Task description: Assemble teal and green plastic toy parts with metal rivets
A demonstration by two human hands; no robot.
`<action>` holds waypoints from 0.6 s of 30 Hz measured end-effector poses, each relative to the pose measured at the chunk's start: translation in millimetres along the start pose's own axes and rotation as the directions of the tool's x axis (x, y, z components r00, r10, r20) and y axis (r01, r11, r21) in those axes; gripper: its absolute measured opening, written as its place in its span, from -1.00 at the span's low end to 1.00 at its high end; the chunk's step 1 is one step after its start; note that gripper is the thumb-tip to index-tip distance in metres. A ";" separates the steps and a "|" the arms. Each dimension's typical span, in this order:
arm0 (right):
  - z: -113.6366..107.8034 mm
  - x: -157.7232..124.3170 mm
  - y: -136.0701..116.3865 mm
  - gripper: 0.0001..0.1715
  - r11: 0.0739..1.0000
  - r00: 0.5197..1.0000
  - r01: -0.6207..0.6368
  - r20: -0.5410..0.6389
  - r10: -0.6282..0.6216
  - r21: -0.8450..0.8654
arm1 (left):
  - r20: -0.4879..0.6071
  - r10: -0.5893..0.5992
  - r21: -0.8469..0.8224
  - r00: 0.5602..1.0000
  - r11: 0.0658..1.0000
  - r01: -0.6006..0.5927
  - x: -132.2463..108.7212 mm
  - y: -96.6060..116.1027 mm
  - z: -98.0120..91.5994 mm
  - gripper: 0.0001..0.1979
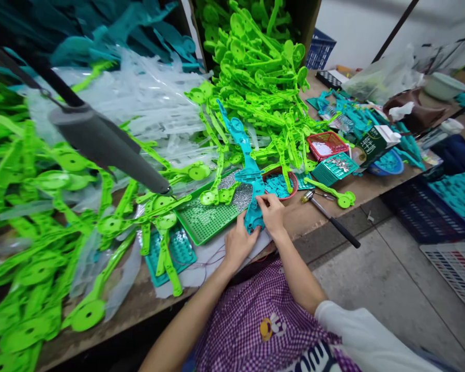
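A long turquoise plastic part (249,173) stretches up from the table edge across a green tray. My left hand (240,240) is closed around its lower end, thumb on top. Against the part's right side, my right hand (272,213) has thumb and fingertips pinched together; whatever they hold is hidden or too small to name. Beneath the turquoise part, the green perforated tray (205,227) holds many small silver metal pieces (242,196). Lime-green plastic parts (217,196) lie across the tray. Just beyond my right hand stands a red basket (294,188) of small turquoise pieces.
A grey electric screwdriver (112,147) hangs at upper left. A hammer (333,219) overhangs the table's right edge. Lime-green parts (256,67) are heaped at the back and left, near plastic bags (132,103). Small trays (335,168) and a carton (375,144) stand right.
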State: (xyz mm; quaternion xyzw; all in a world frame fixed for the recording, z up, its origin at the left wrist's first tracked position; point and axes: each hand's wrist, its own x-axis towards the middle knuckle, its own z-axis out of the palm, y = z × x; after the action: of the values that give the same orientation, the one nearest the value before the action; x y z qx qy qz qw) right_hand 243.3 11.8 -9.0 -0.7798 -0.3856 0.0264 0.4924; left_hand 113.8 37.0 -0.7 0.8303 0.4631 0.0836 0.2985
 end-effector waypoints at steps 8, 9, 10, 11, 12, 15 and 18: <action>1.4 -22.0 -0.2 -0.50 0.964 0.997 0.072 -0.011 -0.077 -0.256 | -0.011 0.023 0.011 1.000 1.000 -0.023 -1.2 -1.1 1.0 -0.42; -0.7 -26.4 -0.6 -0.49 0.949 0.995 0.096 0.012 -0.097 -0.299 | -0.011 0.024 0.008 1.000 1.000 -0.024 -1.4 -1.1 0.8 -0.42; -2.6 -30.7 -1.1 -0.48 0.933 0.993 0.114 0.039 -0.108 -0.342 | -0.007 0.025 0.005 1.000 1.000 -0.025 -1.6 -1.0 0.5 -0.43; -3.8 -34.8 -1.8 -0.46 0.916 0.992 0.122 0.067 -0.105 -0.382 | -0.004 0.025 0.004 1.000 1.000 -0.025 -1.6 -1.2 0.3 -0.43; -4.4 -38.5 -2.7 -0.43 0.901 0.992 0.120 0.094 -0.088 -0.417 | -0.002 0.026 0.003 1.000 1.000 -0.026 -1.6 -1.5 0.1 -0.44; -3.7 -44.8 -4.8 -0.35 0.875 0.980 0.109 0.201 -0.014 -0.472 | -0.003 0.030 0.009 1.000 1.000 -0.030 -0.8 -3.9 0.5 -0.44; -17.7 -36.4 -0.6 -0.31 0.884 0.949 0.159 0.314 -0.015 -0.440 | -0.029 0.034 0.013 0.999 0.999 -0.034 0.6 -6.3 1.4 -0.42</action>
State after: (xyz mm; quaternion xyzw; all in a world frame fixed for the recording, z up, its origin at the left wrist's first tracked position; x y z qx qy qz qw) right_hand 224.9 -24.2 -11.7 -0.8425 -0.4863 0.0305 0.2298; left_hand 110.2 39.4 -5.5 0.8386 0.4536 0.0979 0.2853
